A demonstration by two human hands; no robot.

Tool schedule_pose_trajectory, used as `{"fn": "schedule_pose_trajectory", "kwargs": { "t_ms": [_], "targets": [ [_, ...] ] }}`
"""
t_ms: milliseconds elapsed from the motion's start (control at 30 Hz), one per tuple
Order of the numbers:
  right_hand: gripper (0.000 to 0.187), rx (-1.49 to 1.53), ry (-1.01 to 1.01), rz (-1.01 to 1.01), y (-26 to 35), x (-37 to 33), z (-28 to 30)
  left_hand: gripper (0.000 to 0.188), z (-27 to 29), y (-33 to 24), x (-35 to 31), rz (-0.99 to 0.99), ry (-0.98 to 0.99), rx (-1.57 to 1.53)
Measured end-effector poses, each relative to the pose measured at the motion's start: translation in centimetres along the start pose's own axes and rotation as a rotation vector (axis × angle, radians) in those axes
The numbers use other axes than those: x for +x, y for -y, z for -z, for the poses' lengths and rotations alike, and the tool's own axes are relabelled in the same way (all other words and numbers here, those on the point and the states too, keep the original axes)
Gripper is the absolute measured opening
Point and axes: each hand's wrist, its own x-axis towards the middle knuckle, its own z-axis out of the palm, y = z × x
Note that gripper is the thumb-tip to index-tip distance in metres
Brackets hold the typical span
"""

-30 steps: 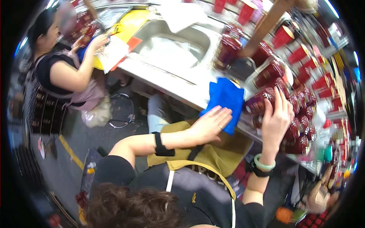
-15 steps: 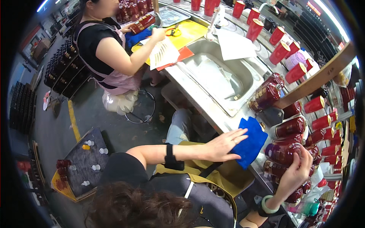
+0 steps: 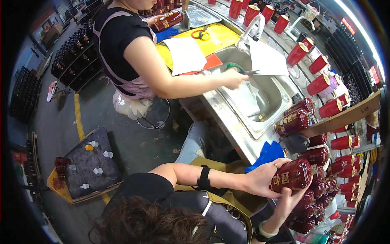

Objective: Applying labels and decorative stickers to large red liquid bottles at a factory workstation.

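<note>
Both my hands hold a dark red glass bottle (image 3: 289,177) with gold lettering, tilted on its side above the counter's front edge. My left hand (image 3: 259,179) wraps the body at the base end. My right hand (image 3: 287,203) grips it from below, with fingers near the neck at the right. A crumpled blue cloth (image 3: 266,155) lies on the counter just beyond my left hand. Beside my right hand, several similar red bottles (image 3: 306,207) lie in a pile. Two more red bottles (image 3: 292,122) lie near the sink's corner.
A steel sink (image 3: 260,132) with a white faucet (image 3: 255,27) is ahead. At the left, a co-worker holds a red bottle (image 3: 167,21) and reaches over the sink with a green-handled pointed metal tool (image 3: 237,68). A wooden bar (image 3: 345,116) and red cups (image 3: 319,84) stand right.
My right hand has lifted the bottle from the pile and brought it left. My left hand has left the blue cloth and taken hold too. The co-worker's arm has reached over the sink.
</note>
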Motion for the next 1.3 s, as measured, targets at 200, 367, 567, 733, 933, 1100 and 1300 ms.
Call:
{"fn": "schedule_pose_trajectory", "kwargs": {
  "t_ms": [200, 367, 567, 733, 933, 1100, 1300],
  "targets": [
    [0.088, 0.225, -0.211, -0.199, -3.7, 0.4, -2.1, 0.094, 5.4, 0.1, -0.9, -0.179, -0.017, 0.362],
    [0.087, 0.047, -0.305, -0.147, -4.3, 3.0, -1.8, 0.034, 16.7, 1.4, -7.8, -0.154, -0.386, 0.675],
    [0.086, -0.221, -0.245, -0.097, -6.8, 3.2, -4.2, 0.013, 30.1, 3.1, -14.0, -0.003, -0.926, 0.955],
    [0.082, -0.258, -0.413, -0.117, -8.0, 3.0, -4.5, 0.021, 38.1, 3.6, -12.4, -0.039, -0.941, 1.051],
    [0.072, -0.411, -0.478, -0.051, -8.7, 2.7, -4.7, 0.03, 41.6, 5.0, -11.7, 0.083, -0.92, 1.19],
    [0.071, -0.337, -0.498, -0.144, -9.2, 1.9, -4.4, 0.023, 42.0, 6.1, -11.9, 0.191, -0.886, 1.312],
    [0.073, -0.502, -0.538, -0.09, -10.1, 0.9, -3.9, 0.014, 42.3, 5.7, -10.3, 0.15, -0.824, 1.368]
  ]
}}
